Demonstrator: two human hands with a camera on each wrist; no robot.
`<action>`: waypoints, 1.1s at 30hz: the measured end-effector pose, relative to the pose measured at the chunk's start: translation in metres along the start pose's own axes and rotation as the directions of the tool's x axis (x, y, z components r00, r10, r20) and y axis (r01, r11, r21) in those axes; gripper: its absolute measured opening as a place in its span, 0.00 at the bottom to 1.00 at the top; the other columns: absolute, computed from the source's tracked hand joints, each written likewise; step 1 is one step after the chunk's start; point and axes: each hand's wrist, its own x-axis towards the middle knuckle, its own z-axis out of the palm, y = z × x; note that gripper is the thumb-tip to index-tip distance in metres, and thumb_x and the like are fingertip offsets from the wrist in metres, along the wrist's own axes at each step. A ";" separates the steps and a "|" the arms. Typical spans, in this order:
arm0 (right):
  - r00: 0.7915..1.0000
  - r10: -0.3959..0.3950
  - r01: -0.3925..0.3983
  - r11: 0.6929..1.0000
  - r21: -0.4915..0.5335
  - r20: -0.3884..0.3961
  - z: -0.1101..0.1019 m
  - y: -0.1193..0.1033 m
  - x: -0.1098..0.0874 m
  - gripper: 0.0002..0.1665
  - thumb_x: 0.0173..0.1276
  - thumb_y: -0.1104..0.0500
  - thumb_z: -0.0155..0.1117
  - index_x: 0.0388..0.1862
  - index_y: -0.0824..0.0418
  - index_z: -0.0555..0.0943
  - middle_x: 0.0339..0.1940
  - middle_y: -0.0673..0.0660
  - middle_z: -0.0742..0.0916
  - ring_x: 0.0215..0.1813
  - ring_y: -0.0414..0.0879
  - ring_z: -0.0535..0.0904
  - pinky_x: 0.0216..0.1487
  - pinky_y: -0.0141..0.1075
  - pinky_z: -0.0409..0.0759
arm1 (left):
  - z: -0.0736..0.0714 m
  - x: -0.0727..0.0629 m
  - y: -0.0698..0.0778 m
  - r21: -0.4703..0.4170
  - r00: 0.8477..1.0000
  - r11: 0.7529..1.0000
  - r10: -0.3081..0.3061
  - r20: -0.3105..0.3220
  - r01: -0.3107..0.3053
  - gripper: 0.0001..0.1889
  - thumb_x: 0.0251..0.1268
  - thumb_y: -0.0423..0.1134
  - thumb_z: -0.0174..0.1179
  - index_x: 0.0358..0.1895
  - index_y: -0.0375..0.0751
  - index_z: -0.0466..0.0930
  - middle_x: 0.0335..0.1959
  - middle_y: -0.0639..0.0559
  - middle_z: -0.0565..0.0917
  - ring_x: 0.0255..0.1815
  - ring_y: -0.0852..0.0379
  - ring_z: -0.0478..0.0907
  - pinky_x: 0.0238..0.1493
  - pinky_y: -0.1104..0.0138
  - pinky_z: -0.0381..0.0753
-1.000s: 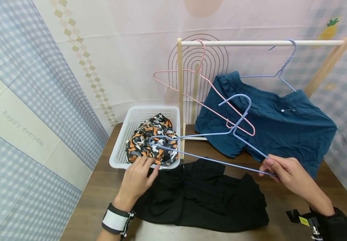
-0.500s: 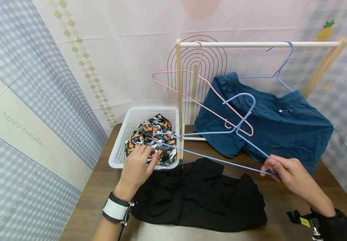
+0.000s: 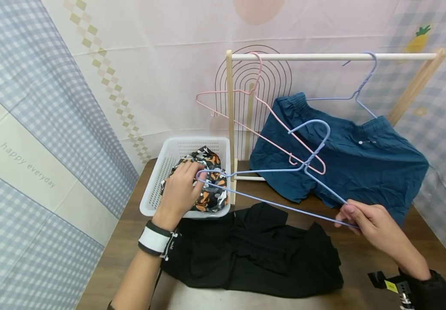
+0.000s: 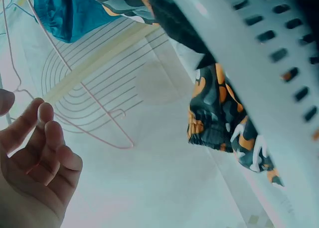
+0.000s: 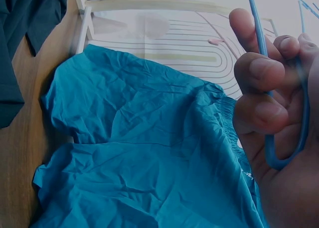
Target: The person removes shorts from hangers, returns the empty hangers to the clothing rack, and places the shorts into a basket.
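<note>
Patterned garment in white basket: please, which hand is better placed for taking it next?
Probably the left hand: it is close to the white basket and patterned garment. The right hand is farther, gripping a blue hanger.

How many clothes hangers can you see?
3. The pink hanger and one blue hanger hang on the white rail, that blue one partly inside the teal shorts; the right hand holds another blue hanger. More could be hidden.

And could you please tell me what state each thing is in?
Held hanger: bare, gripped by right hand
Pink hanger: bare, hung on rack
Other blue hanger: on rack, bearing shorts
Shorts: hanging, wrinkled
Black garment: lying crumpled on table
Basket: upright, holding patterned garment
Patterned garment: bunched
Rack: standing
</note>
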 end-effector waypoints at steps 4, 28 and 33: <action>1.000 0.005 -0.005 1.000 -0.001 -0.004 -0.001 -0.001 -0.001 0.23 0.85 0.71 0.48 0.32 0.50 0.78 0.27 0.38 0.86 0.19 0.35 0.72 0.22 0.29 0.67 | 0.006 0.011 0.000 -0.025 0.999 0.999 -0.037 0.034 0.038 0.09 0.82 0.40 0.56 0.47 0.38 0.81 0.39 0.47 0.83 0.39 0.49 0.79 0.38 0.57 0.82; 1.000 0.026 -0.026 0.999 -0.031 -0.014 -0.005 -0.001 -0.005 0.24 0.85 0.71 0.47 0.29 0.49 0.73 0.27 0.40 0.86 0.19 0.35 0.72 0.22 0.27 0.68 | 0.056 0.093 -0.006 -0.389 0.935 0.852 -0.300 0.189 0.352 0.18 0.83 0.48 0.55 0.60 0.37 0.77 0.51 0.45 0.82 0.54 0.48 0.80 0.55 0.58 0.81; 0.999 0.029 -0.029 0.999 -0.023 -0.019 -0.005 0.000 -0.004 0.23 0.85 0.71 0.47 0.30 0.50 0.74 0.26 0.40 0.87 0.19 0.35 0.72 0.23 0.29 0.68 | 0.065 0.112 -0.007 -0.494 0.932 0.792 -0.337 0.137 0.359 0.19 0.82 0.45 0.57 0.63 0.35 0.74 0.57 0.42 0.82 0.58 0.48 0.81 0.55 0.58 0.82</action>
